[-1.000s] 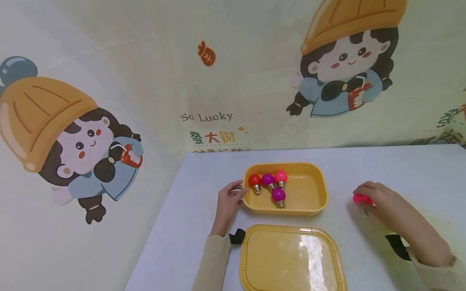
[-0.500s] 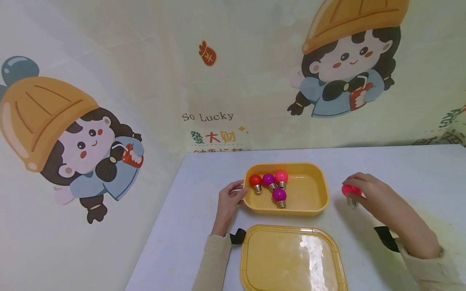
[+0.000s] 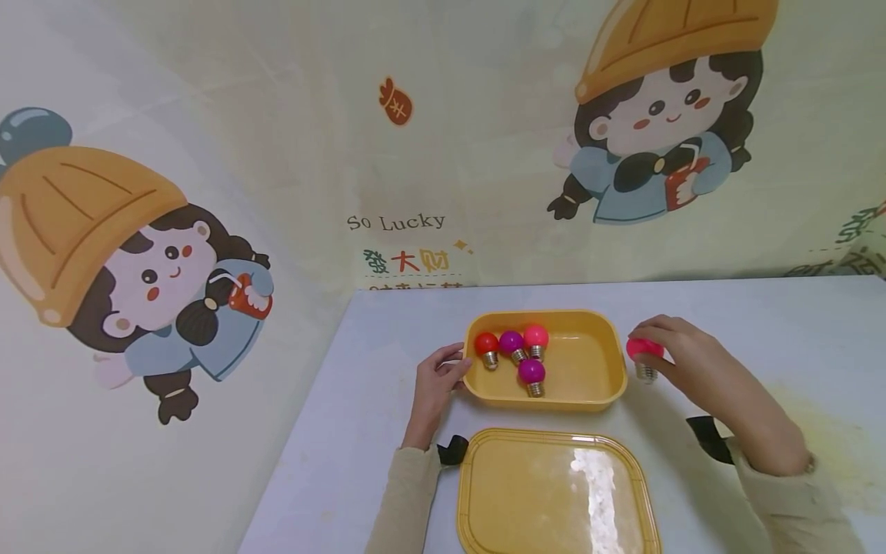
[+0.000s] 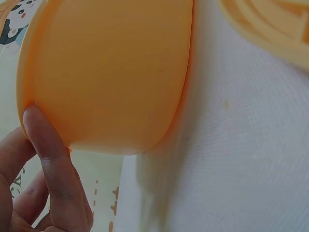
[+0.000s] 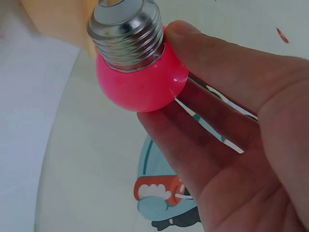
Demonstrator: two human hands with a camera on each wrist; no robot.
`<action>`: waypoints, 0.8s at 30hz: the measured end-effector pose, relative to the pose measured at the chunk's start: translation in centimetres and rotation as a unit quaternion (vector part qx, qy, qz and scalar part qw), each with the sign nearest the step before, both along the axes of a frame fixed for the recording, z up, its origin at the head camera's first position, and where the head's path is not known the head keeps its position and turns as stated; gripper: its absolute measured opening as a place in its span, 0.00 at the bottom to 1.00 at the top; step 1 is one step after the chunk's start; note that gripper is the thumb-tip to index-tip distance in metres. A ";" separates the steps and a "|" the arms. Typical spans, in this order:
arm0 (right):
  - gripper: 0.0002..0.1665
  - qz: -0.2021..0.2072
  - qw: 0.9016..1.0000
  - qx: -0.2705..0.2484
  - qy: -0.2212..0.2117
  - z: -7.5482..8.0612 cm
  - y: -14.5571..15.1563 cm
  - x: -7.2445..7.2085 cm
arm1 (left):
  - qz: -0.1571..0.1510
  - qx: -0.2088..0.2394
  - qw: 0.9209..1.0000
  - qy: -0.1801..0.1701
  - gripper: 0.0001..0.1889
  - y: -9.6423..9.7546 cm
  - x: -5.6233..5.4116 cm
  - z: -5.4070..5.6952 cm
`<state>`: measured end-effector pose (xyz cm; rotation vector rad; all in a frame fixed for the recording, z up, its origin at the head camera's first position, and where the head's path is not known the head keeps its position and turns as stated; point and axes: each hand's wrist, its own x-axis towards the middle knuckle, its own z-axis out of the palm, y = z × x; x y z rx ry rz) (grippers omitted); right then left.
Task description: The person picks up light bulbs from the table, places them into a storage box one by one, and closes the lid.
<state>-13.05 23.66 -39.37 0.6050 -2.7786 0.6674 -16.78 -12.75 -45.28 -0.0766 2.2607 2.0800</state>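
My right hand [image 3: 681, 358] pinches a pink light bulb [image 3: 645, 350] between thumb and fingers, just off the right end of the yellow box. In the right wrist view, the bulb's silver screw base [image 5: 130, 41] points away from the palm. My left hand [image 3: 438, 385] holds the left end of the yellow box [image 3: 588, 402], its thumb [image 4: 48, 130] against the outer wall. Inside the box lie a red bulb [image 3: 486, 343], a purple bulb [image 3: 511, 342], a pink bulb [image 3: 536, 336] and another purple bulb [image 3: 531, 372], grouped toward the left side.
A yellow lid [image 3: 526, 492] lies flat on the white table [image 3: 388, 331], nearer to me than the box. Behind the table hangs a pale backdrop [image 3: 484, 154] with cartoon figures.
My right hand has carried the pink bulb leftward and slightly away from me, closer to the box. The left hand, the box and the bulbs in it stay in place.
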 end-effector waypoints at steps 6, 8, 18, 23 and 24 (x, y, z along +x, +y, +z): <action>0.20 0.007 1.000 -0.009 0.021 0.0 -0.9 -0.2 | -0.002 0.002 1.000 -0.005 0.20 0.1 0.0 0.1; 0.20 0.012 1.000 -0.012 0.026 0.0 -1.3 -0.3 | -0.002 -0.001 1.000 -0.004 0.20 0.1 0.0 0.2; 0.19 0.026 0.999 -0.009 -0.018 -0.6 -3.7 -1.3 | 0.002 -0.002 1.000 -0.003 0.20 0.1 0.1 0.3; 0.17 0.055 0.998 -0.016 0.015 -1.7 -4.2 -2.1 | 0.001 0.003 1.000 -0.001 0.20 0.0 0.0 0.1; 0.16 0.059 0.998 -0.018 0.020 -2.0 -4.3 -2.2 | 0.000 0.004 1.000 -0.001 0.20 0.0 0.0 0.1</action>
